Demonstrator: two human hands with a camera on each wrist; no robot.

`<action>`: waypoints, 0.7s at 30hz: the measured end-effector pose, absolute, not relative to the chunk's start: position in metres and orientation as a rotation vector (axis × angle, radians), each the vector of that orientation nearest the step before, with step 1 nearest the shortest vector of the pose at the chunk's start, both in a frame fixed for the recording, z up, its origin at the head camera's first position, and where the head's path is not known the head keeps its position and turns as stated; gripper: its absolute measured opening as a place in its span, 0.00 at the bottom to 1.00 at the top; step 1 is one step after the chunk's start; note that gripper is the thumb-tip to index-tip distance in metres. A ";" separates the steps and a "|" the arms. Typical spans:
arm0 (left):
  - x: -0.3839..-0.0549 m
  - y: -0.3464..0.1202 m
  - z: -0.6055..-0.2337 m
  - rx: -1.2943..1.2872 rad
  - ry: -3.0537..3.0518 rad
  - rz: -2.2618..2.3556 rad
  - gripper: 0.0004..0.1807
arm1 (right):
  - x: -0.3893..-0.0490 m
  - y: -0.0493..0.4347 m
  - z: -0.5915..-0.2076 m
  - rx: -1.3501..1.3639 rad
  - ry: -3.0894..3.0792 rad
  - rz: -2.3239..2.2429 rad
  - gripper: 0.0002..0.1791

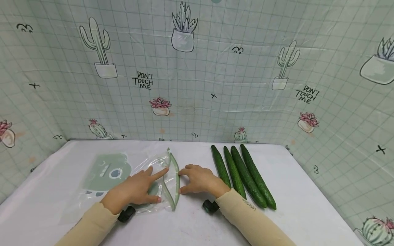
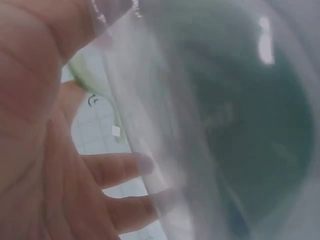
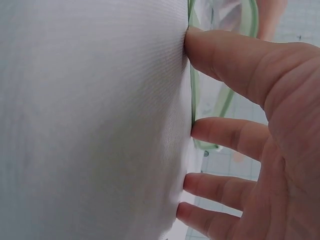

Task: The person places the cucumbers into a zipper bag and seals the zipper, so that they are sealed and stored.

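A clear zip bag (image 1: 144, 164) with a green printed shape (image 1: 106, 171) lies on the white table. Its mouth gapes between two green zip strips at the right end. Over the bag near that mouth, my left hand (image 1: 138, 188) has its fingers spread, the index reaching to the nearer strip. My right hand (image 1: 200, 179) touches the outer green strip (image 1: 177, 177) with thumb and forefinger tips set apart. In the right wrist view its other fingertips (image 3: 192, 182) rest on the tablecloth. Clear film overlaps the left hand's fingers (image 2: 120, 167) in the left wrist view.
Several cucumbers (image 1: 246, 174) lie side by side at the right, partly behind my right forearm (image 1: 243, 215). A grid-patterned curtain (image 1: 197, 102) with cactus drawings hangs around the back and sides of the table (image 1: 191, 229). Black wrist cameras (image 1: 126, 214) sit under both wrists.
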State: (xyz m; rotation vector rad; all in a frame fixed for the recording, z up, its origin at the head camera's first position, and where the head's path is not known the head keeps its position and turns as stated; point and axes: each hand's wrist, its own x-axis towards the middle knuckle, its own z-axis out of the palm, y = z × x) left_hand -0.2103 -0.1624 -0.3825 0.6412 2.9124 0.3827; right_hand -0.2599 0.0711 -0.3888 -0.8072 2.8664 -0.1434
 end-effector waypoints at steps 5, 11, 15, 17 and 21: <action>-0.214 -0.164 -0.384 0.617 2.914 0.420 0.48 | -0.261 0.071 -0.388 -0.813 2.857 -0.148 0.34; -0.220 -0.157 -0.384 0.566 2.966 0.429 0.40 | -0.260 0.073 -0.389 -0.814 2.850 -0.172 0.34; -0.225 -0.147 -0.385 0.565 3.053 0.391 0.31 | -0.259 0.074 -0.390 -0.805 2.855 -0.160 0.34; -0.227 -0.142 -0.385 0.584 3.096 0.371 0.27 | -0.260 0.074 -0.390 -0.811 2.857 -0.152 0.34; -0.229 -0.136 -0.385 0.598 3.118 0.394 0.22 | -0.261 0.073 -0.390 -0.829 2.855 -0.149 0.34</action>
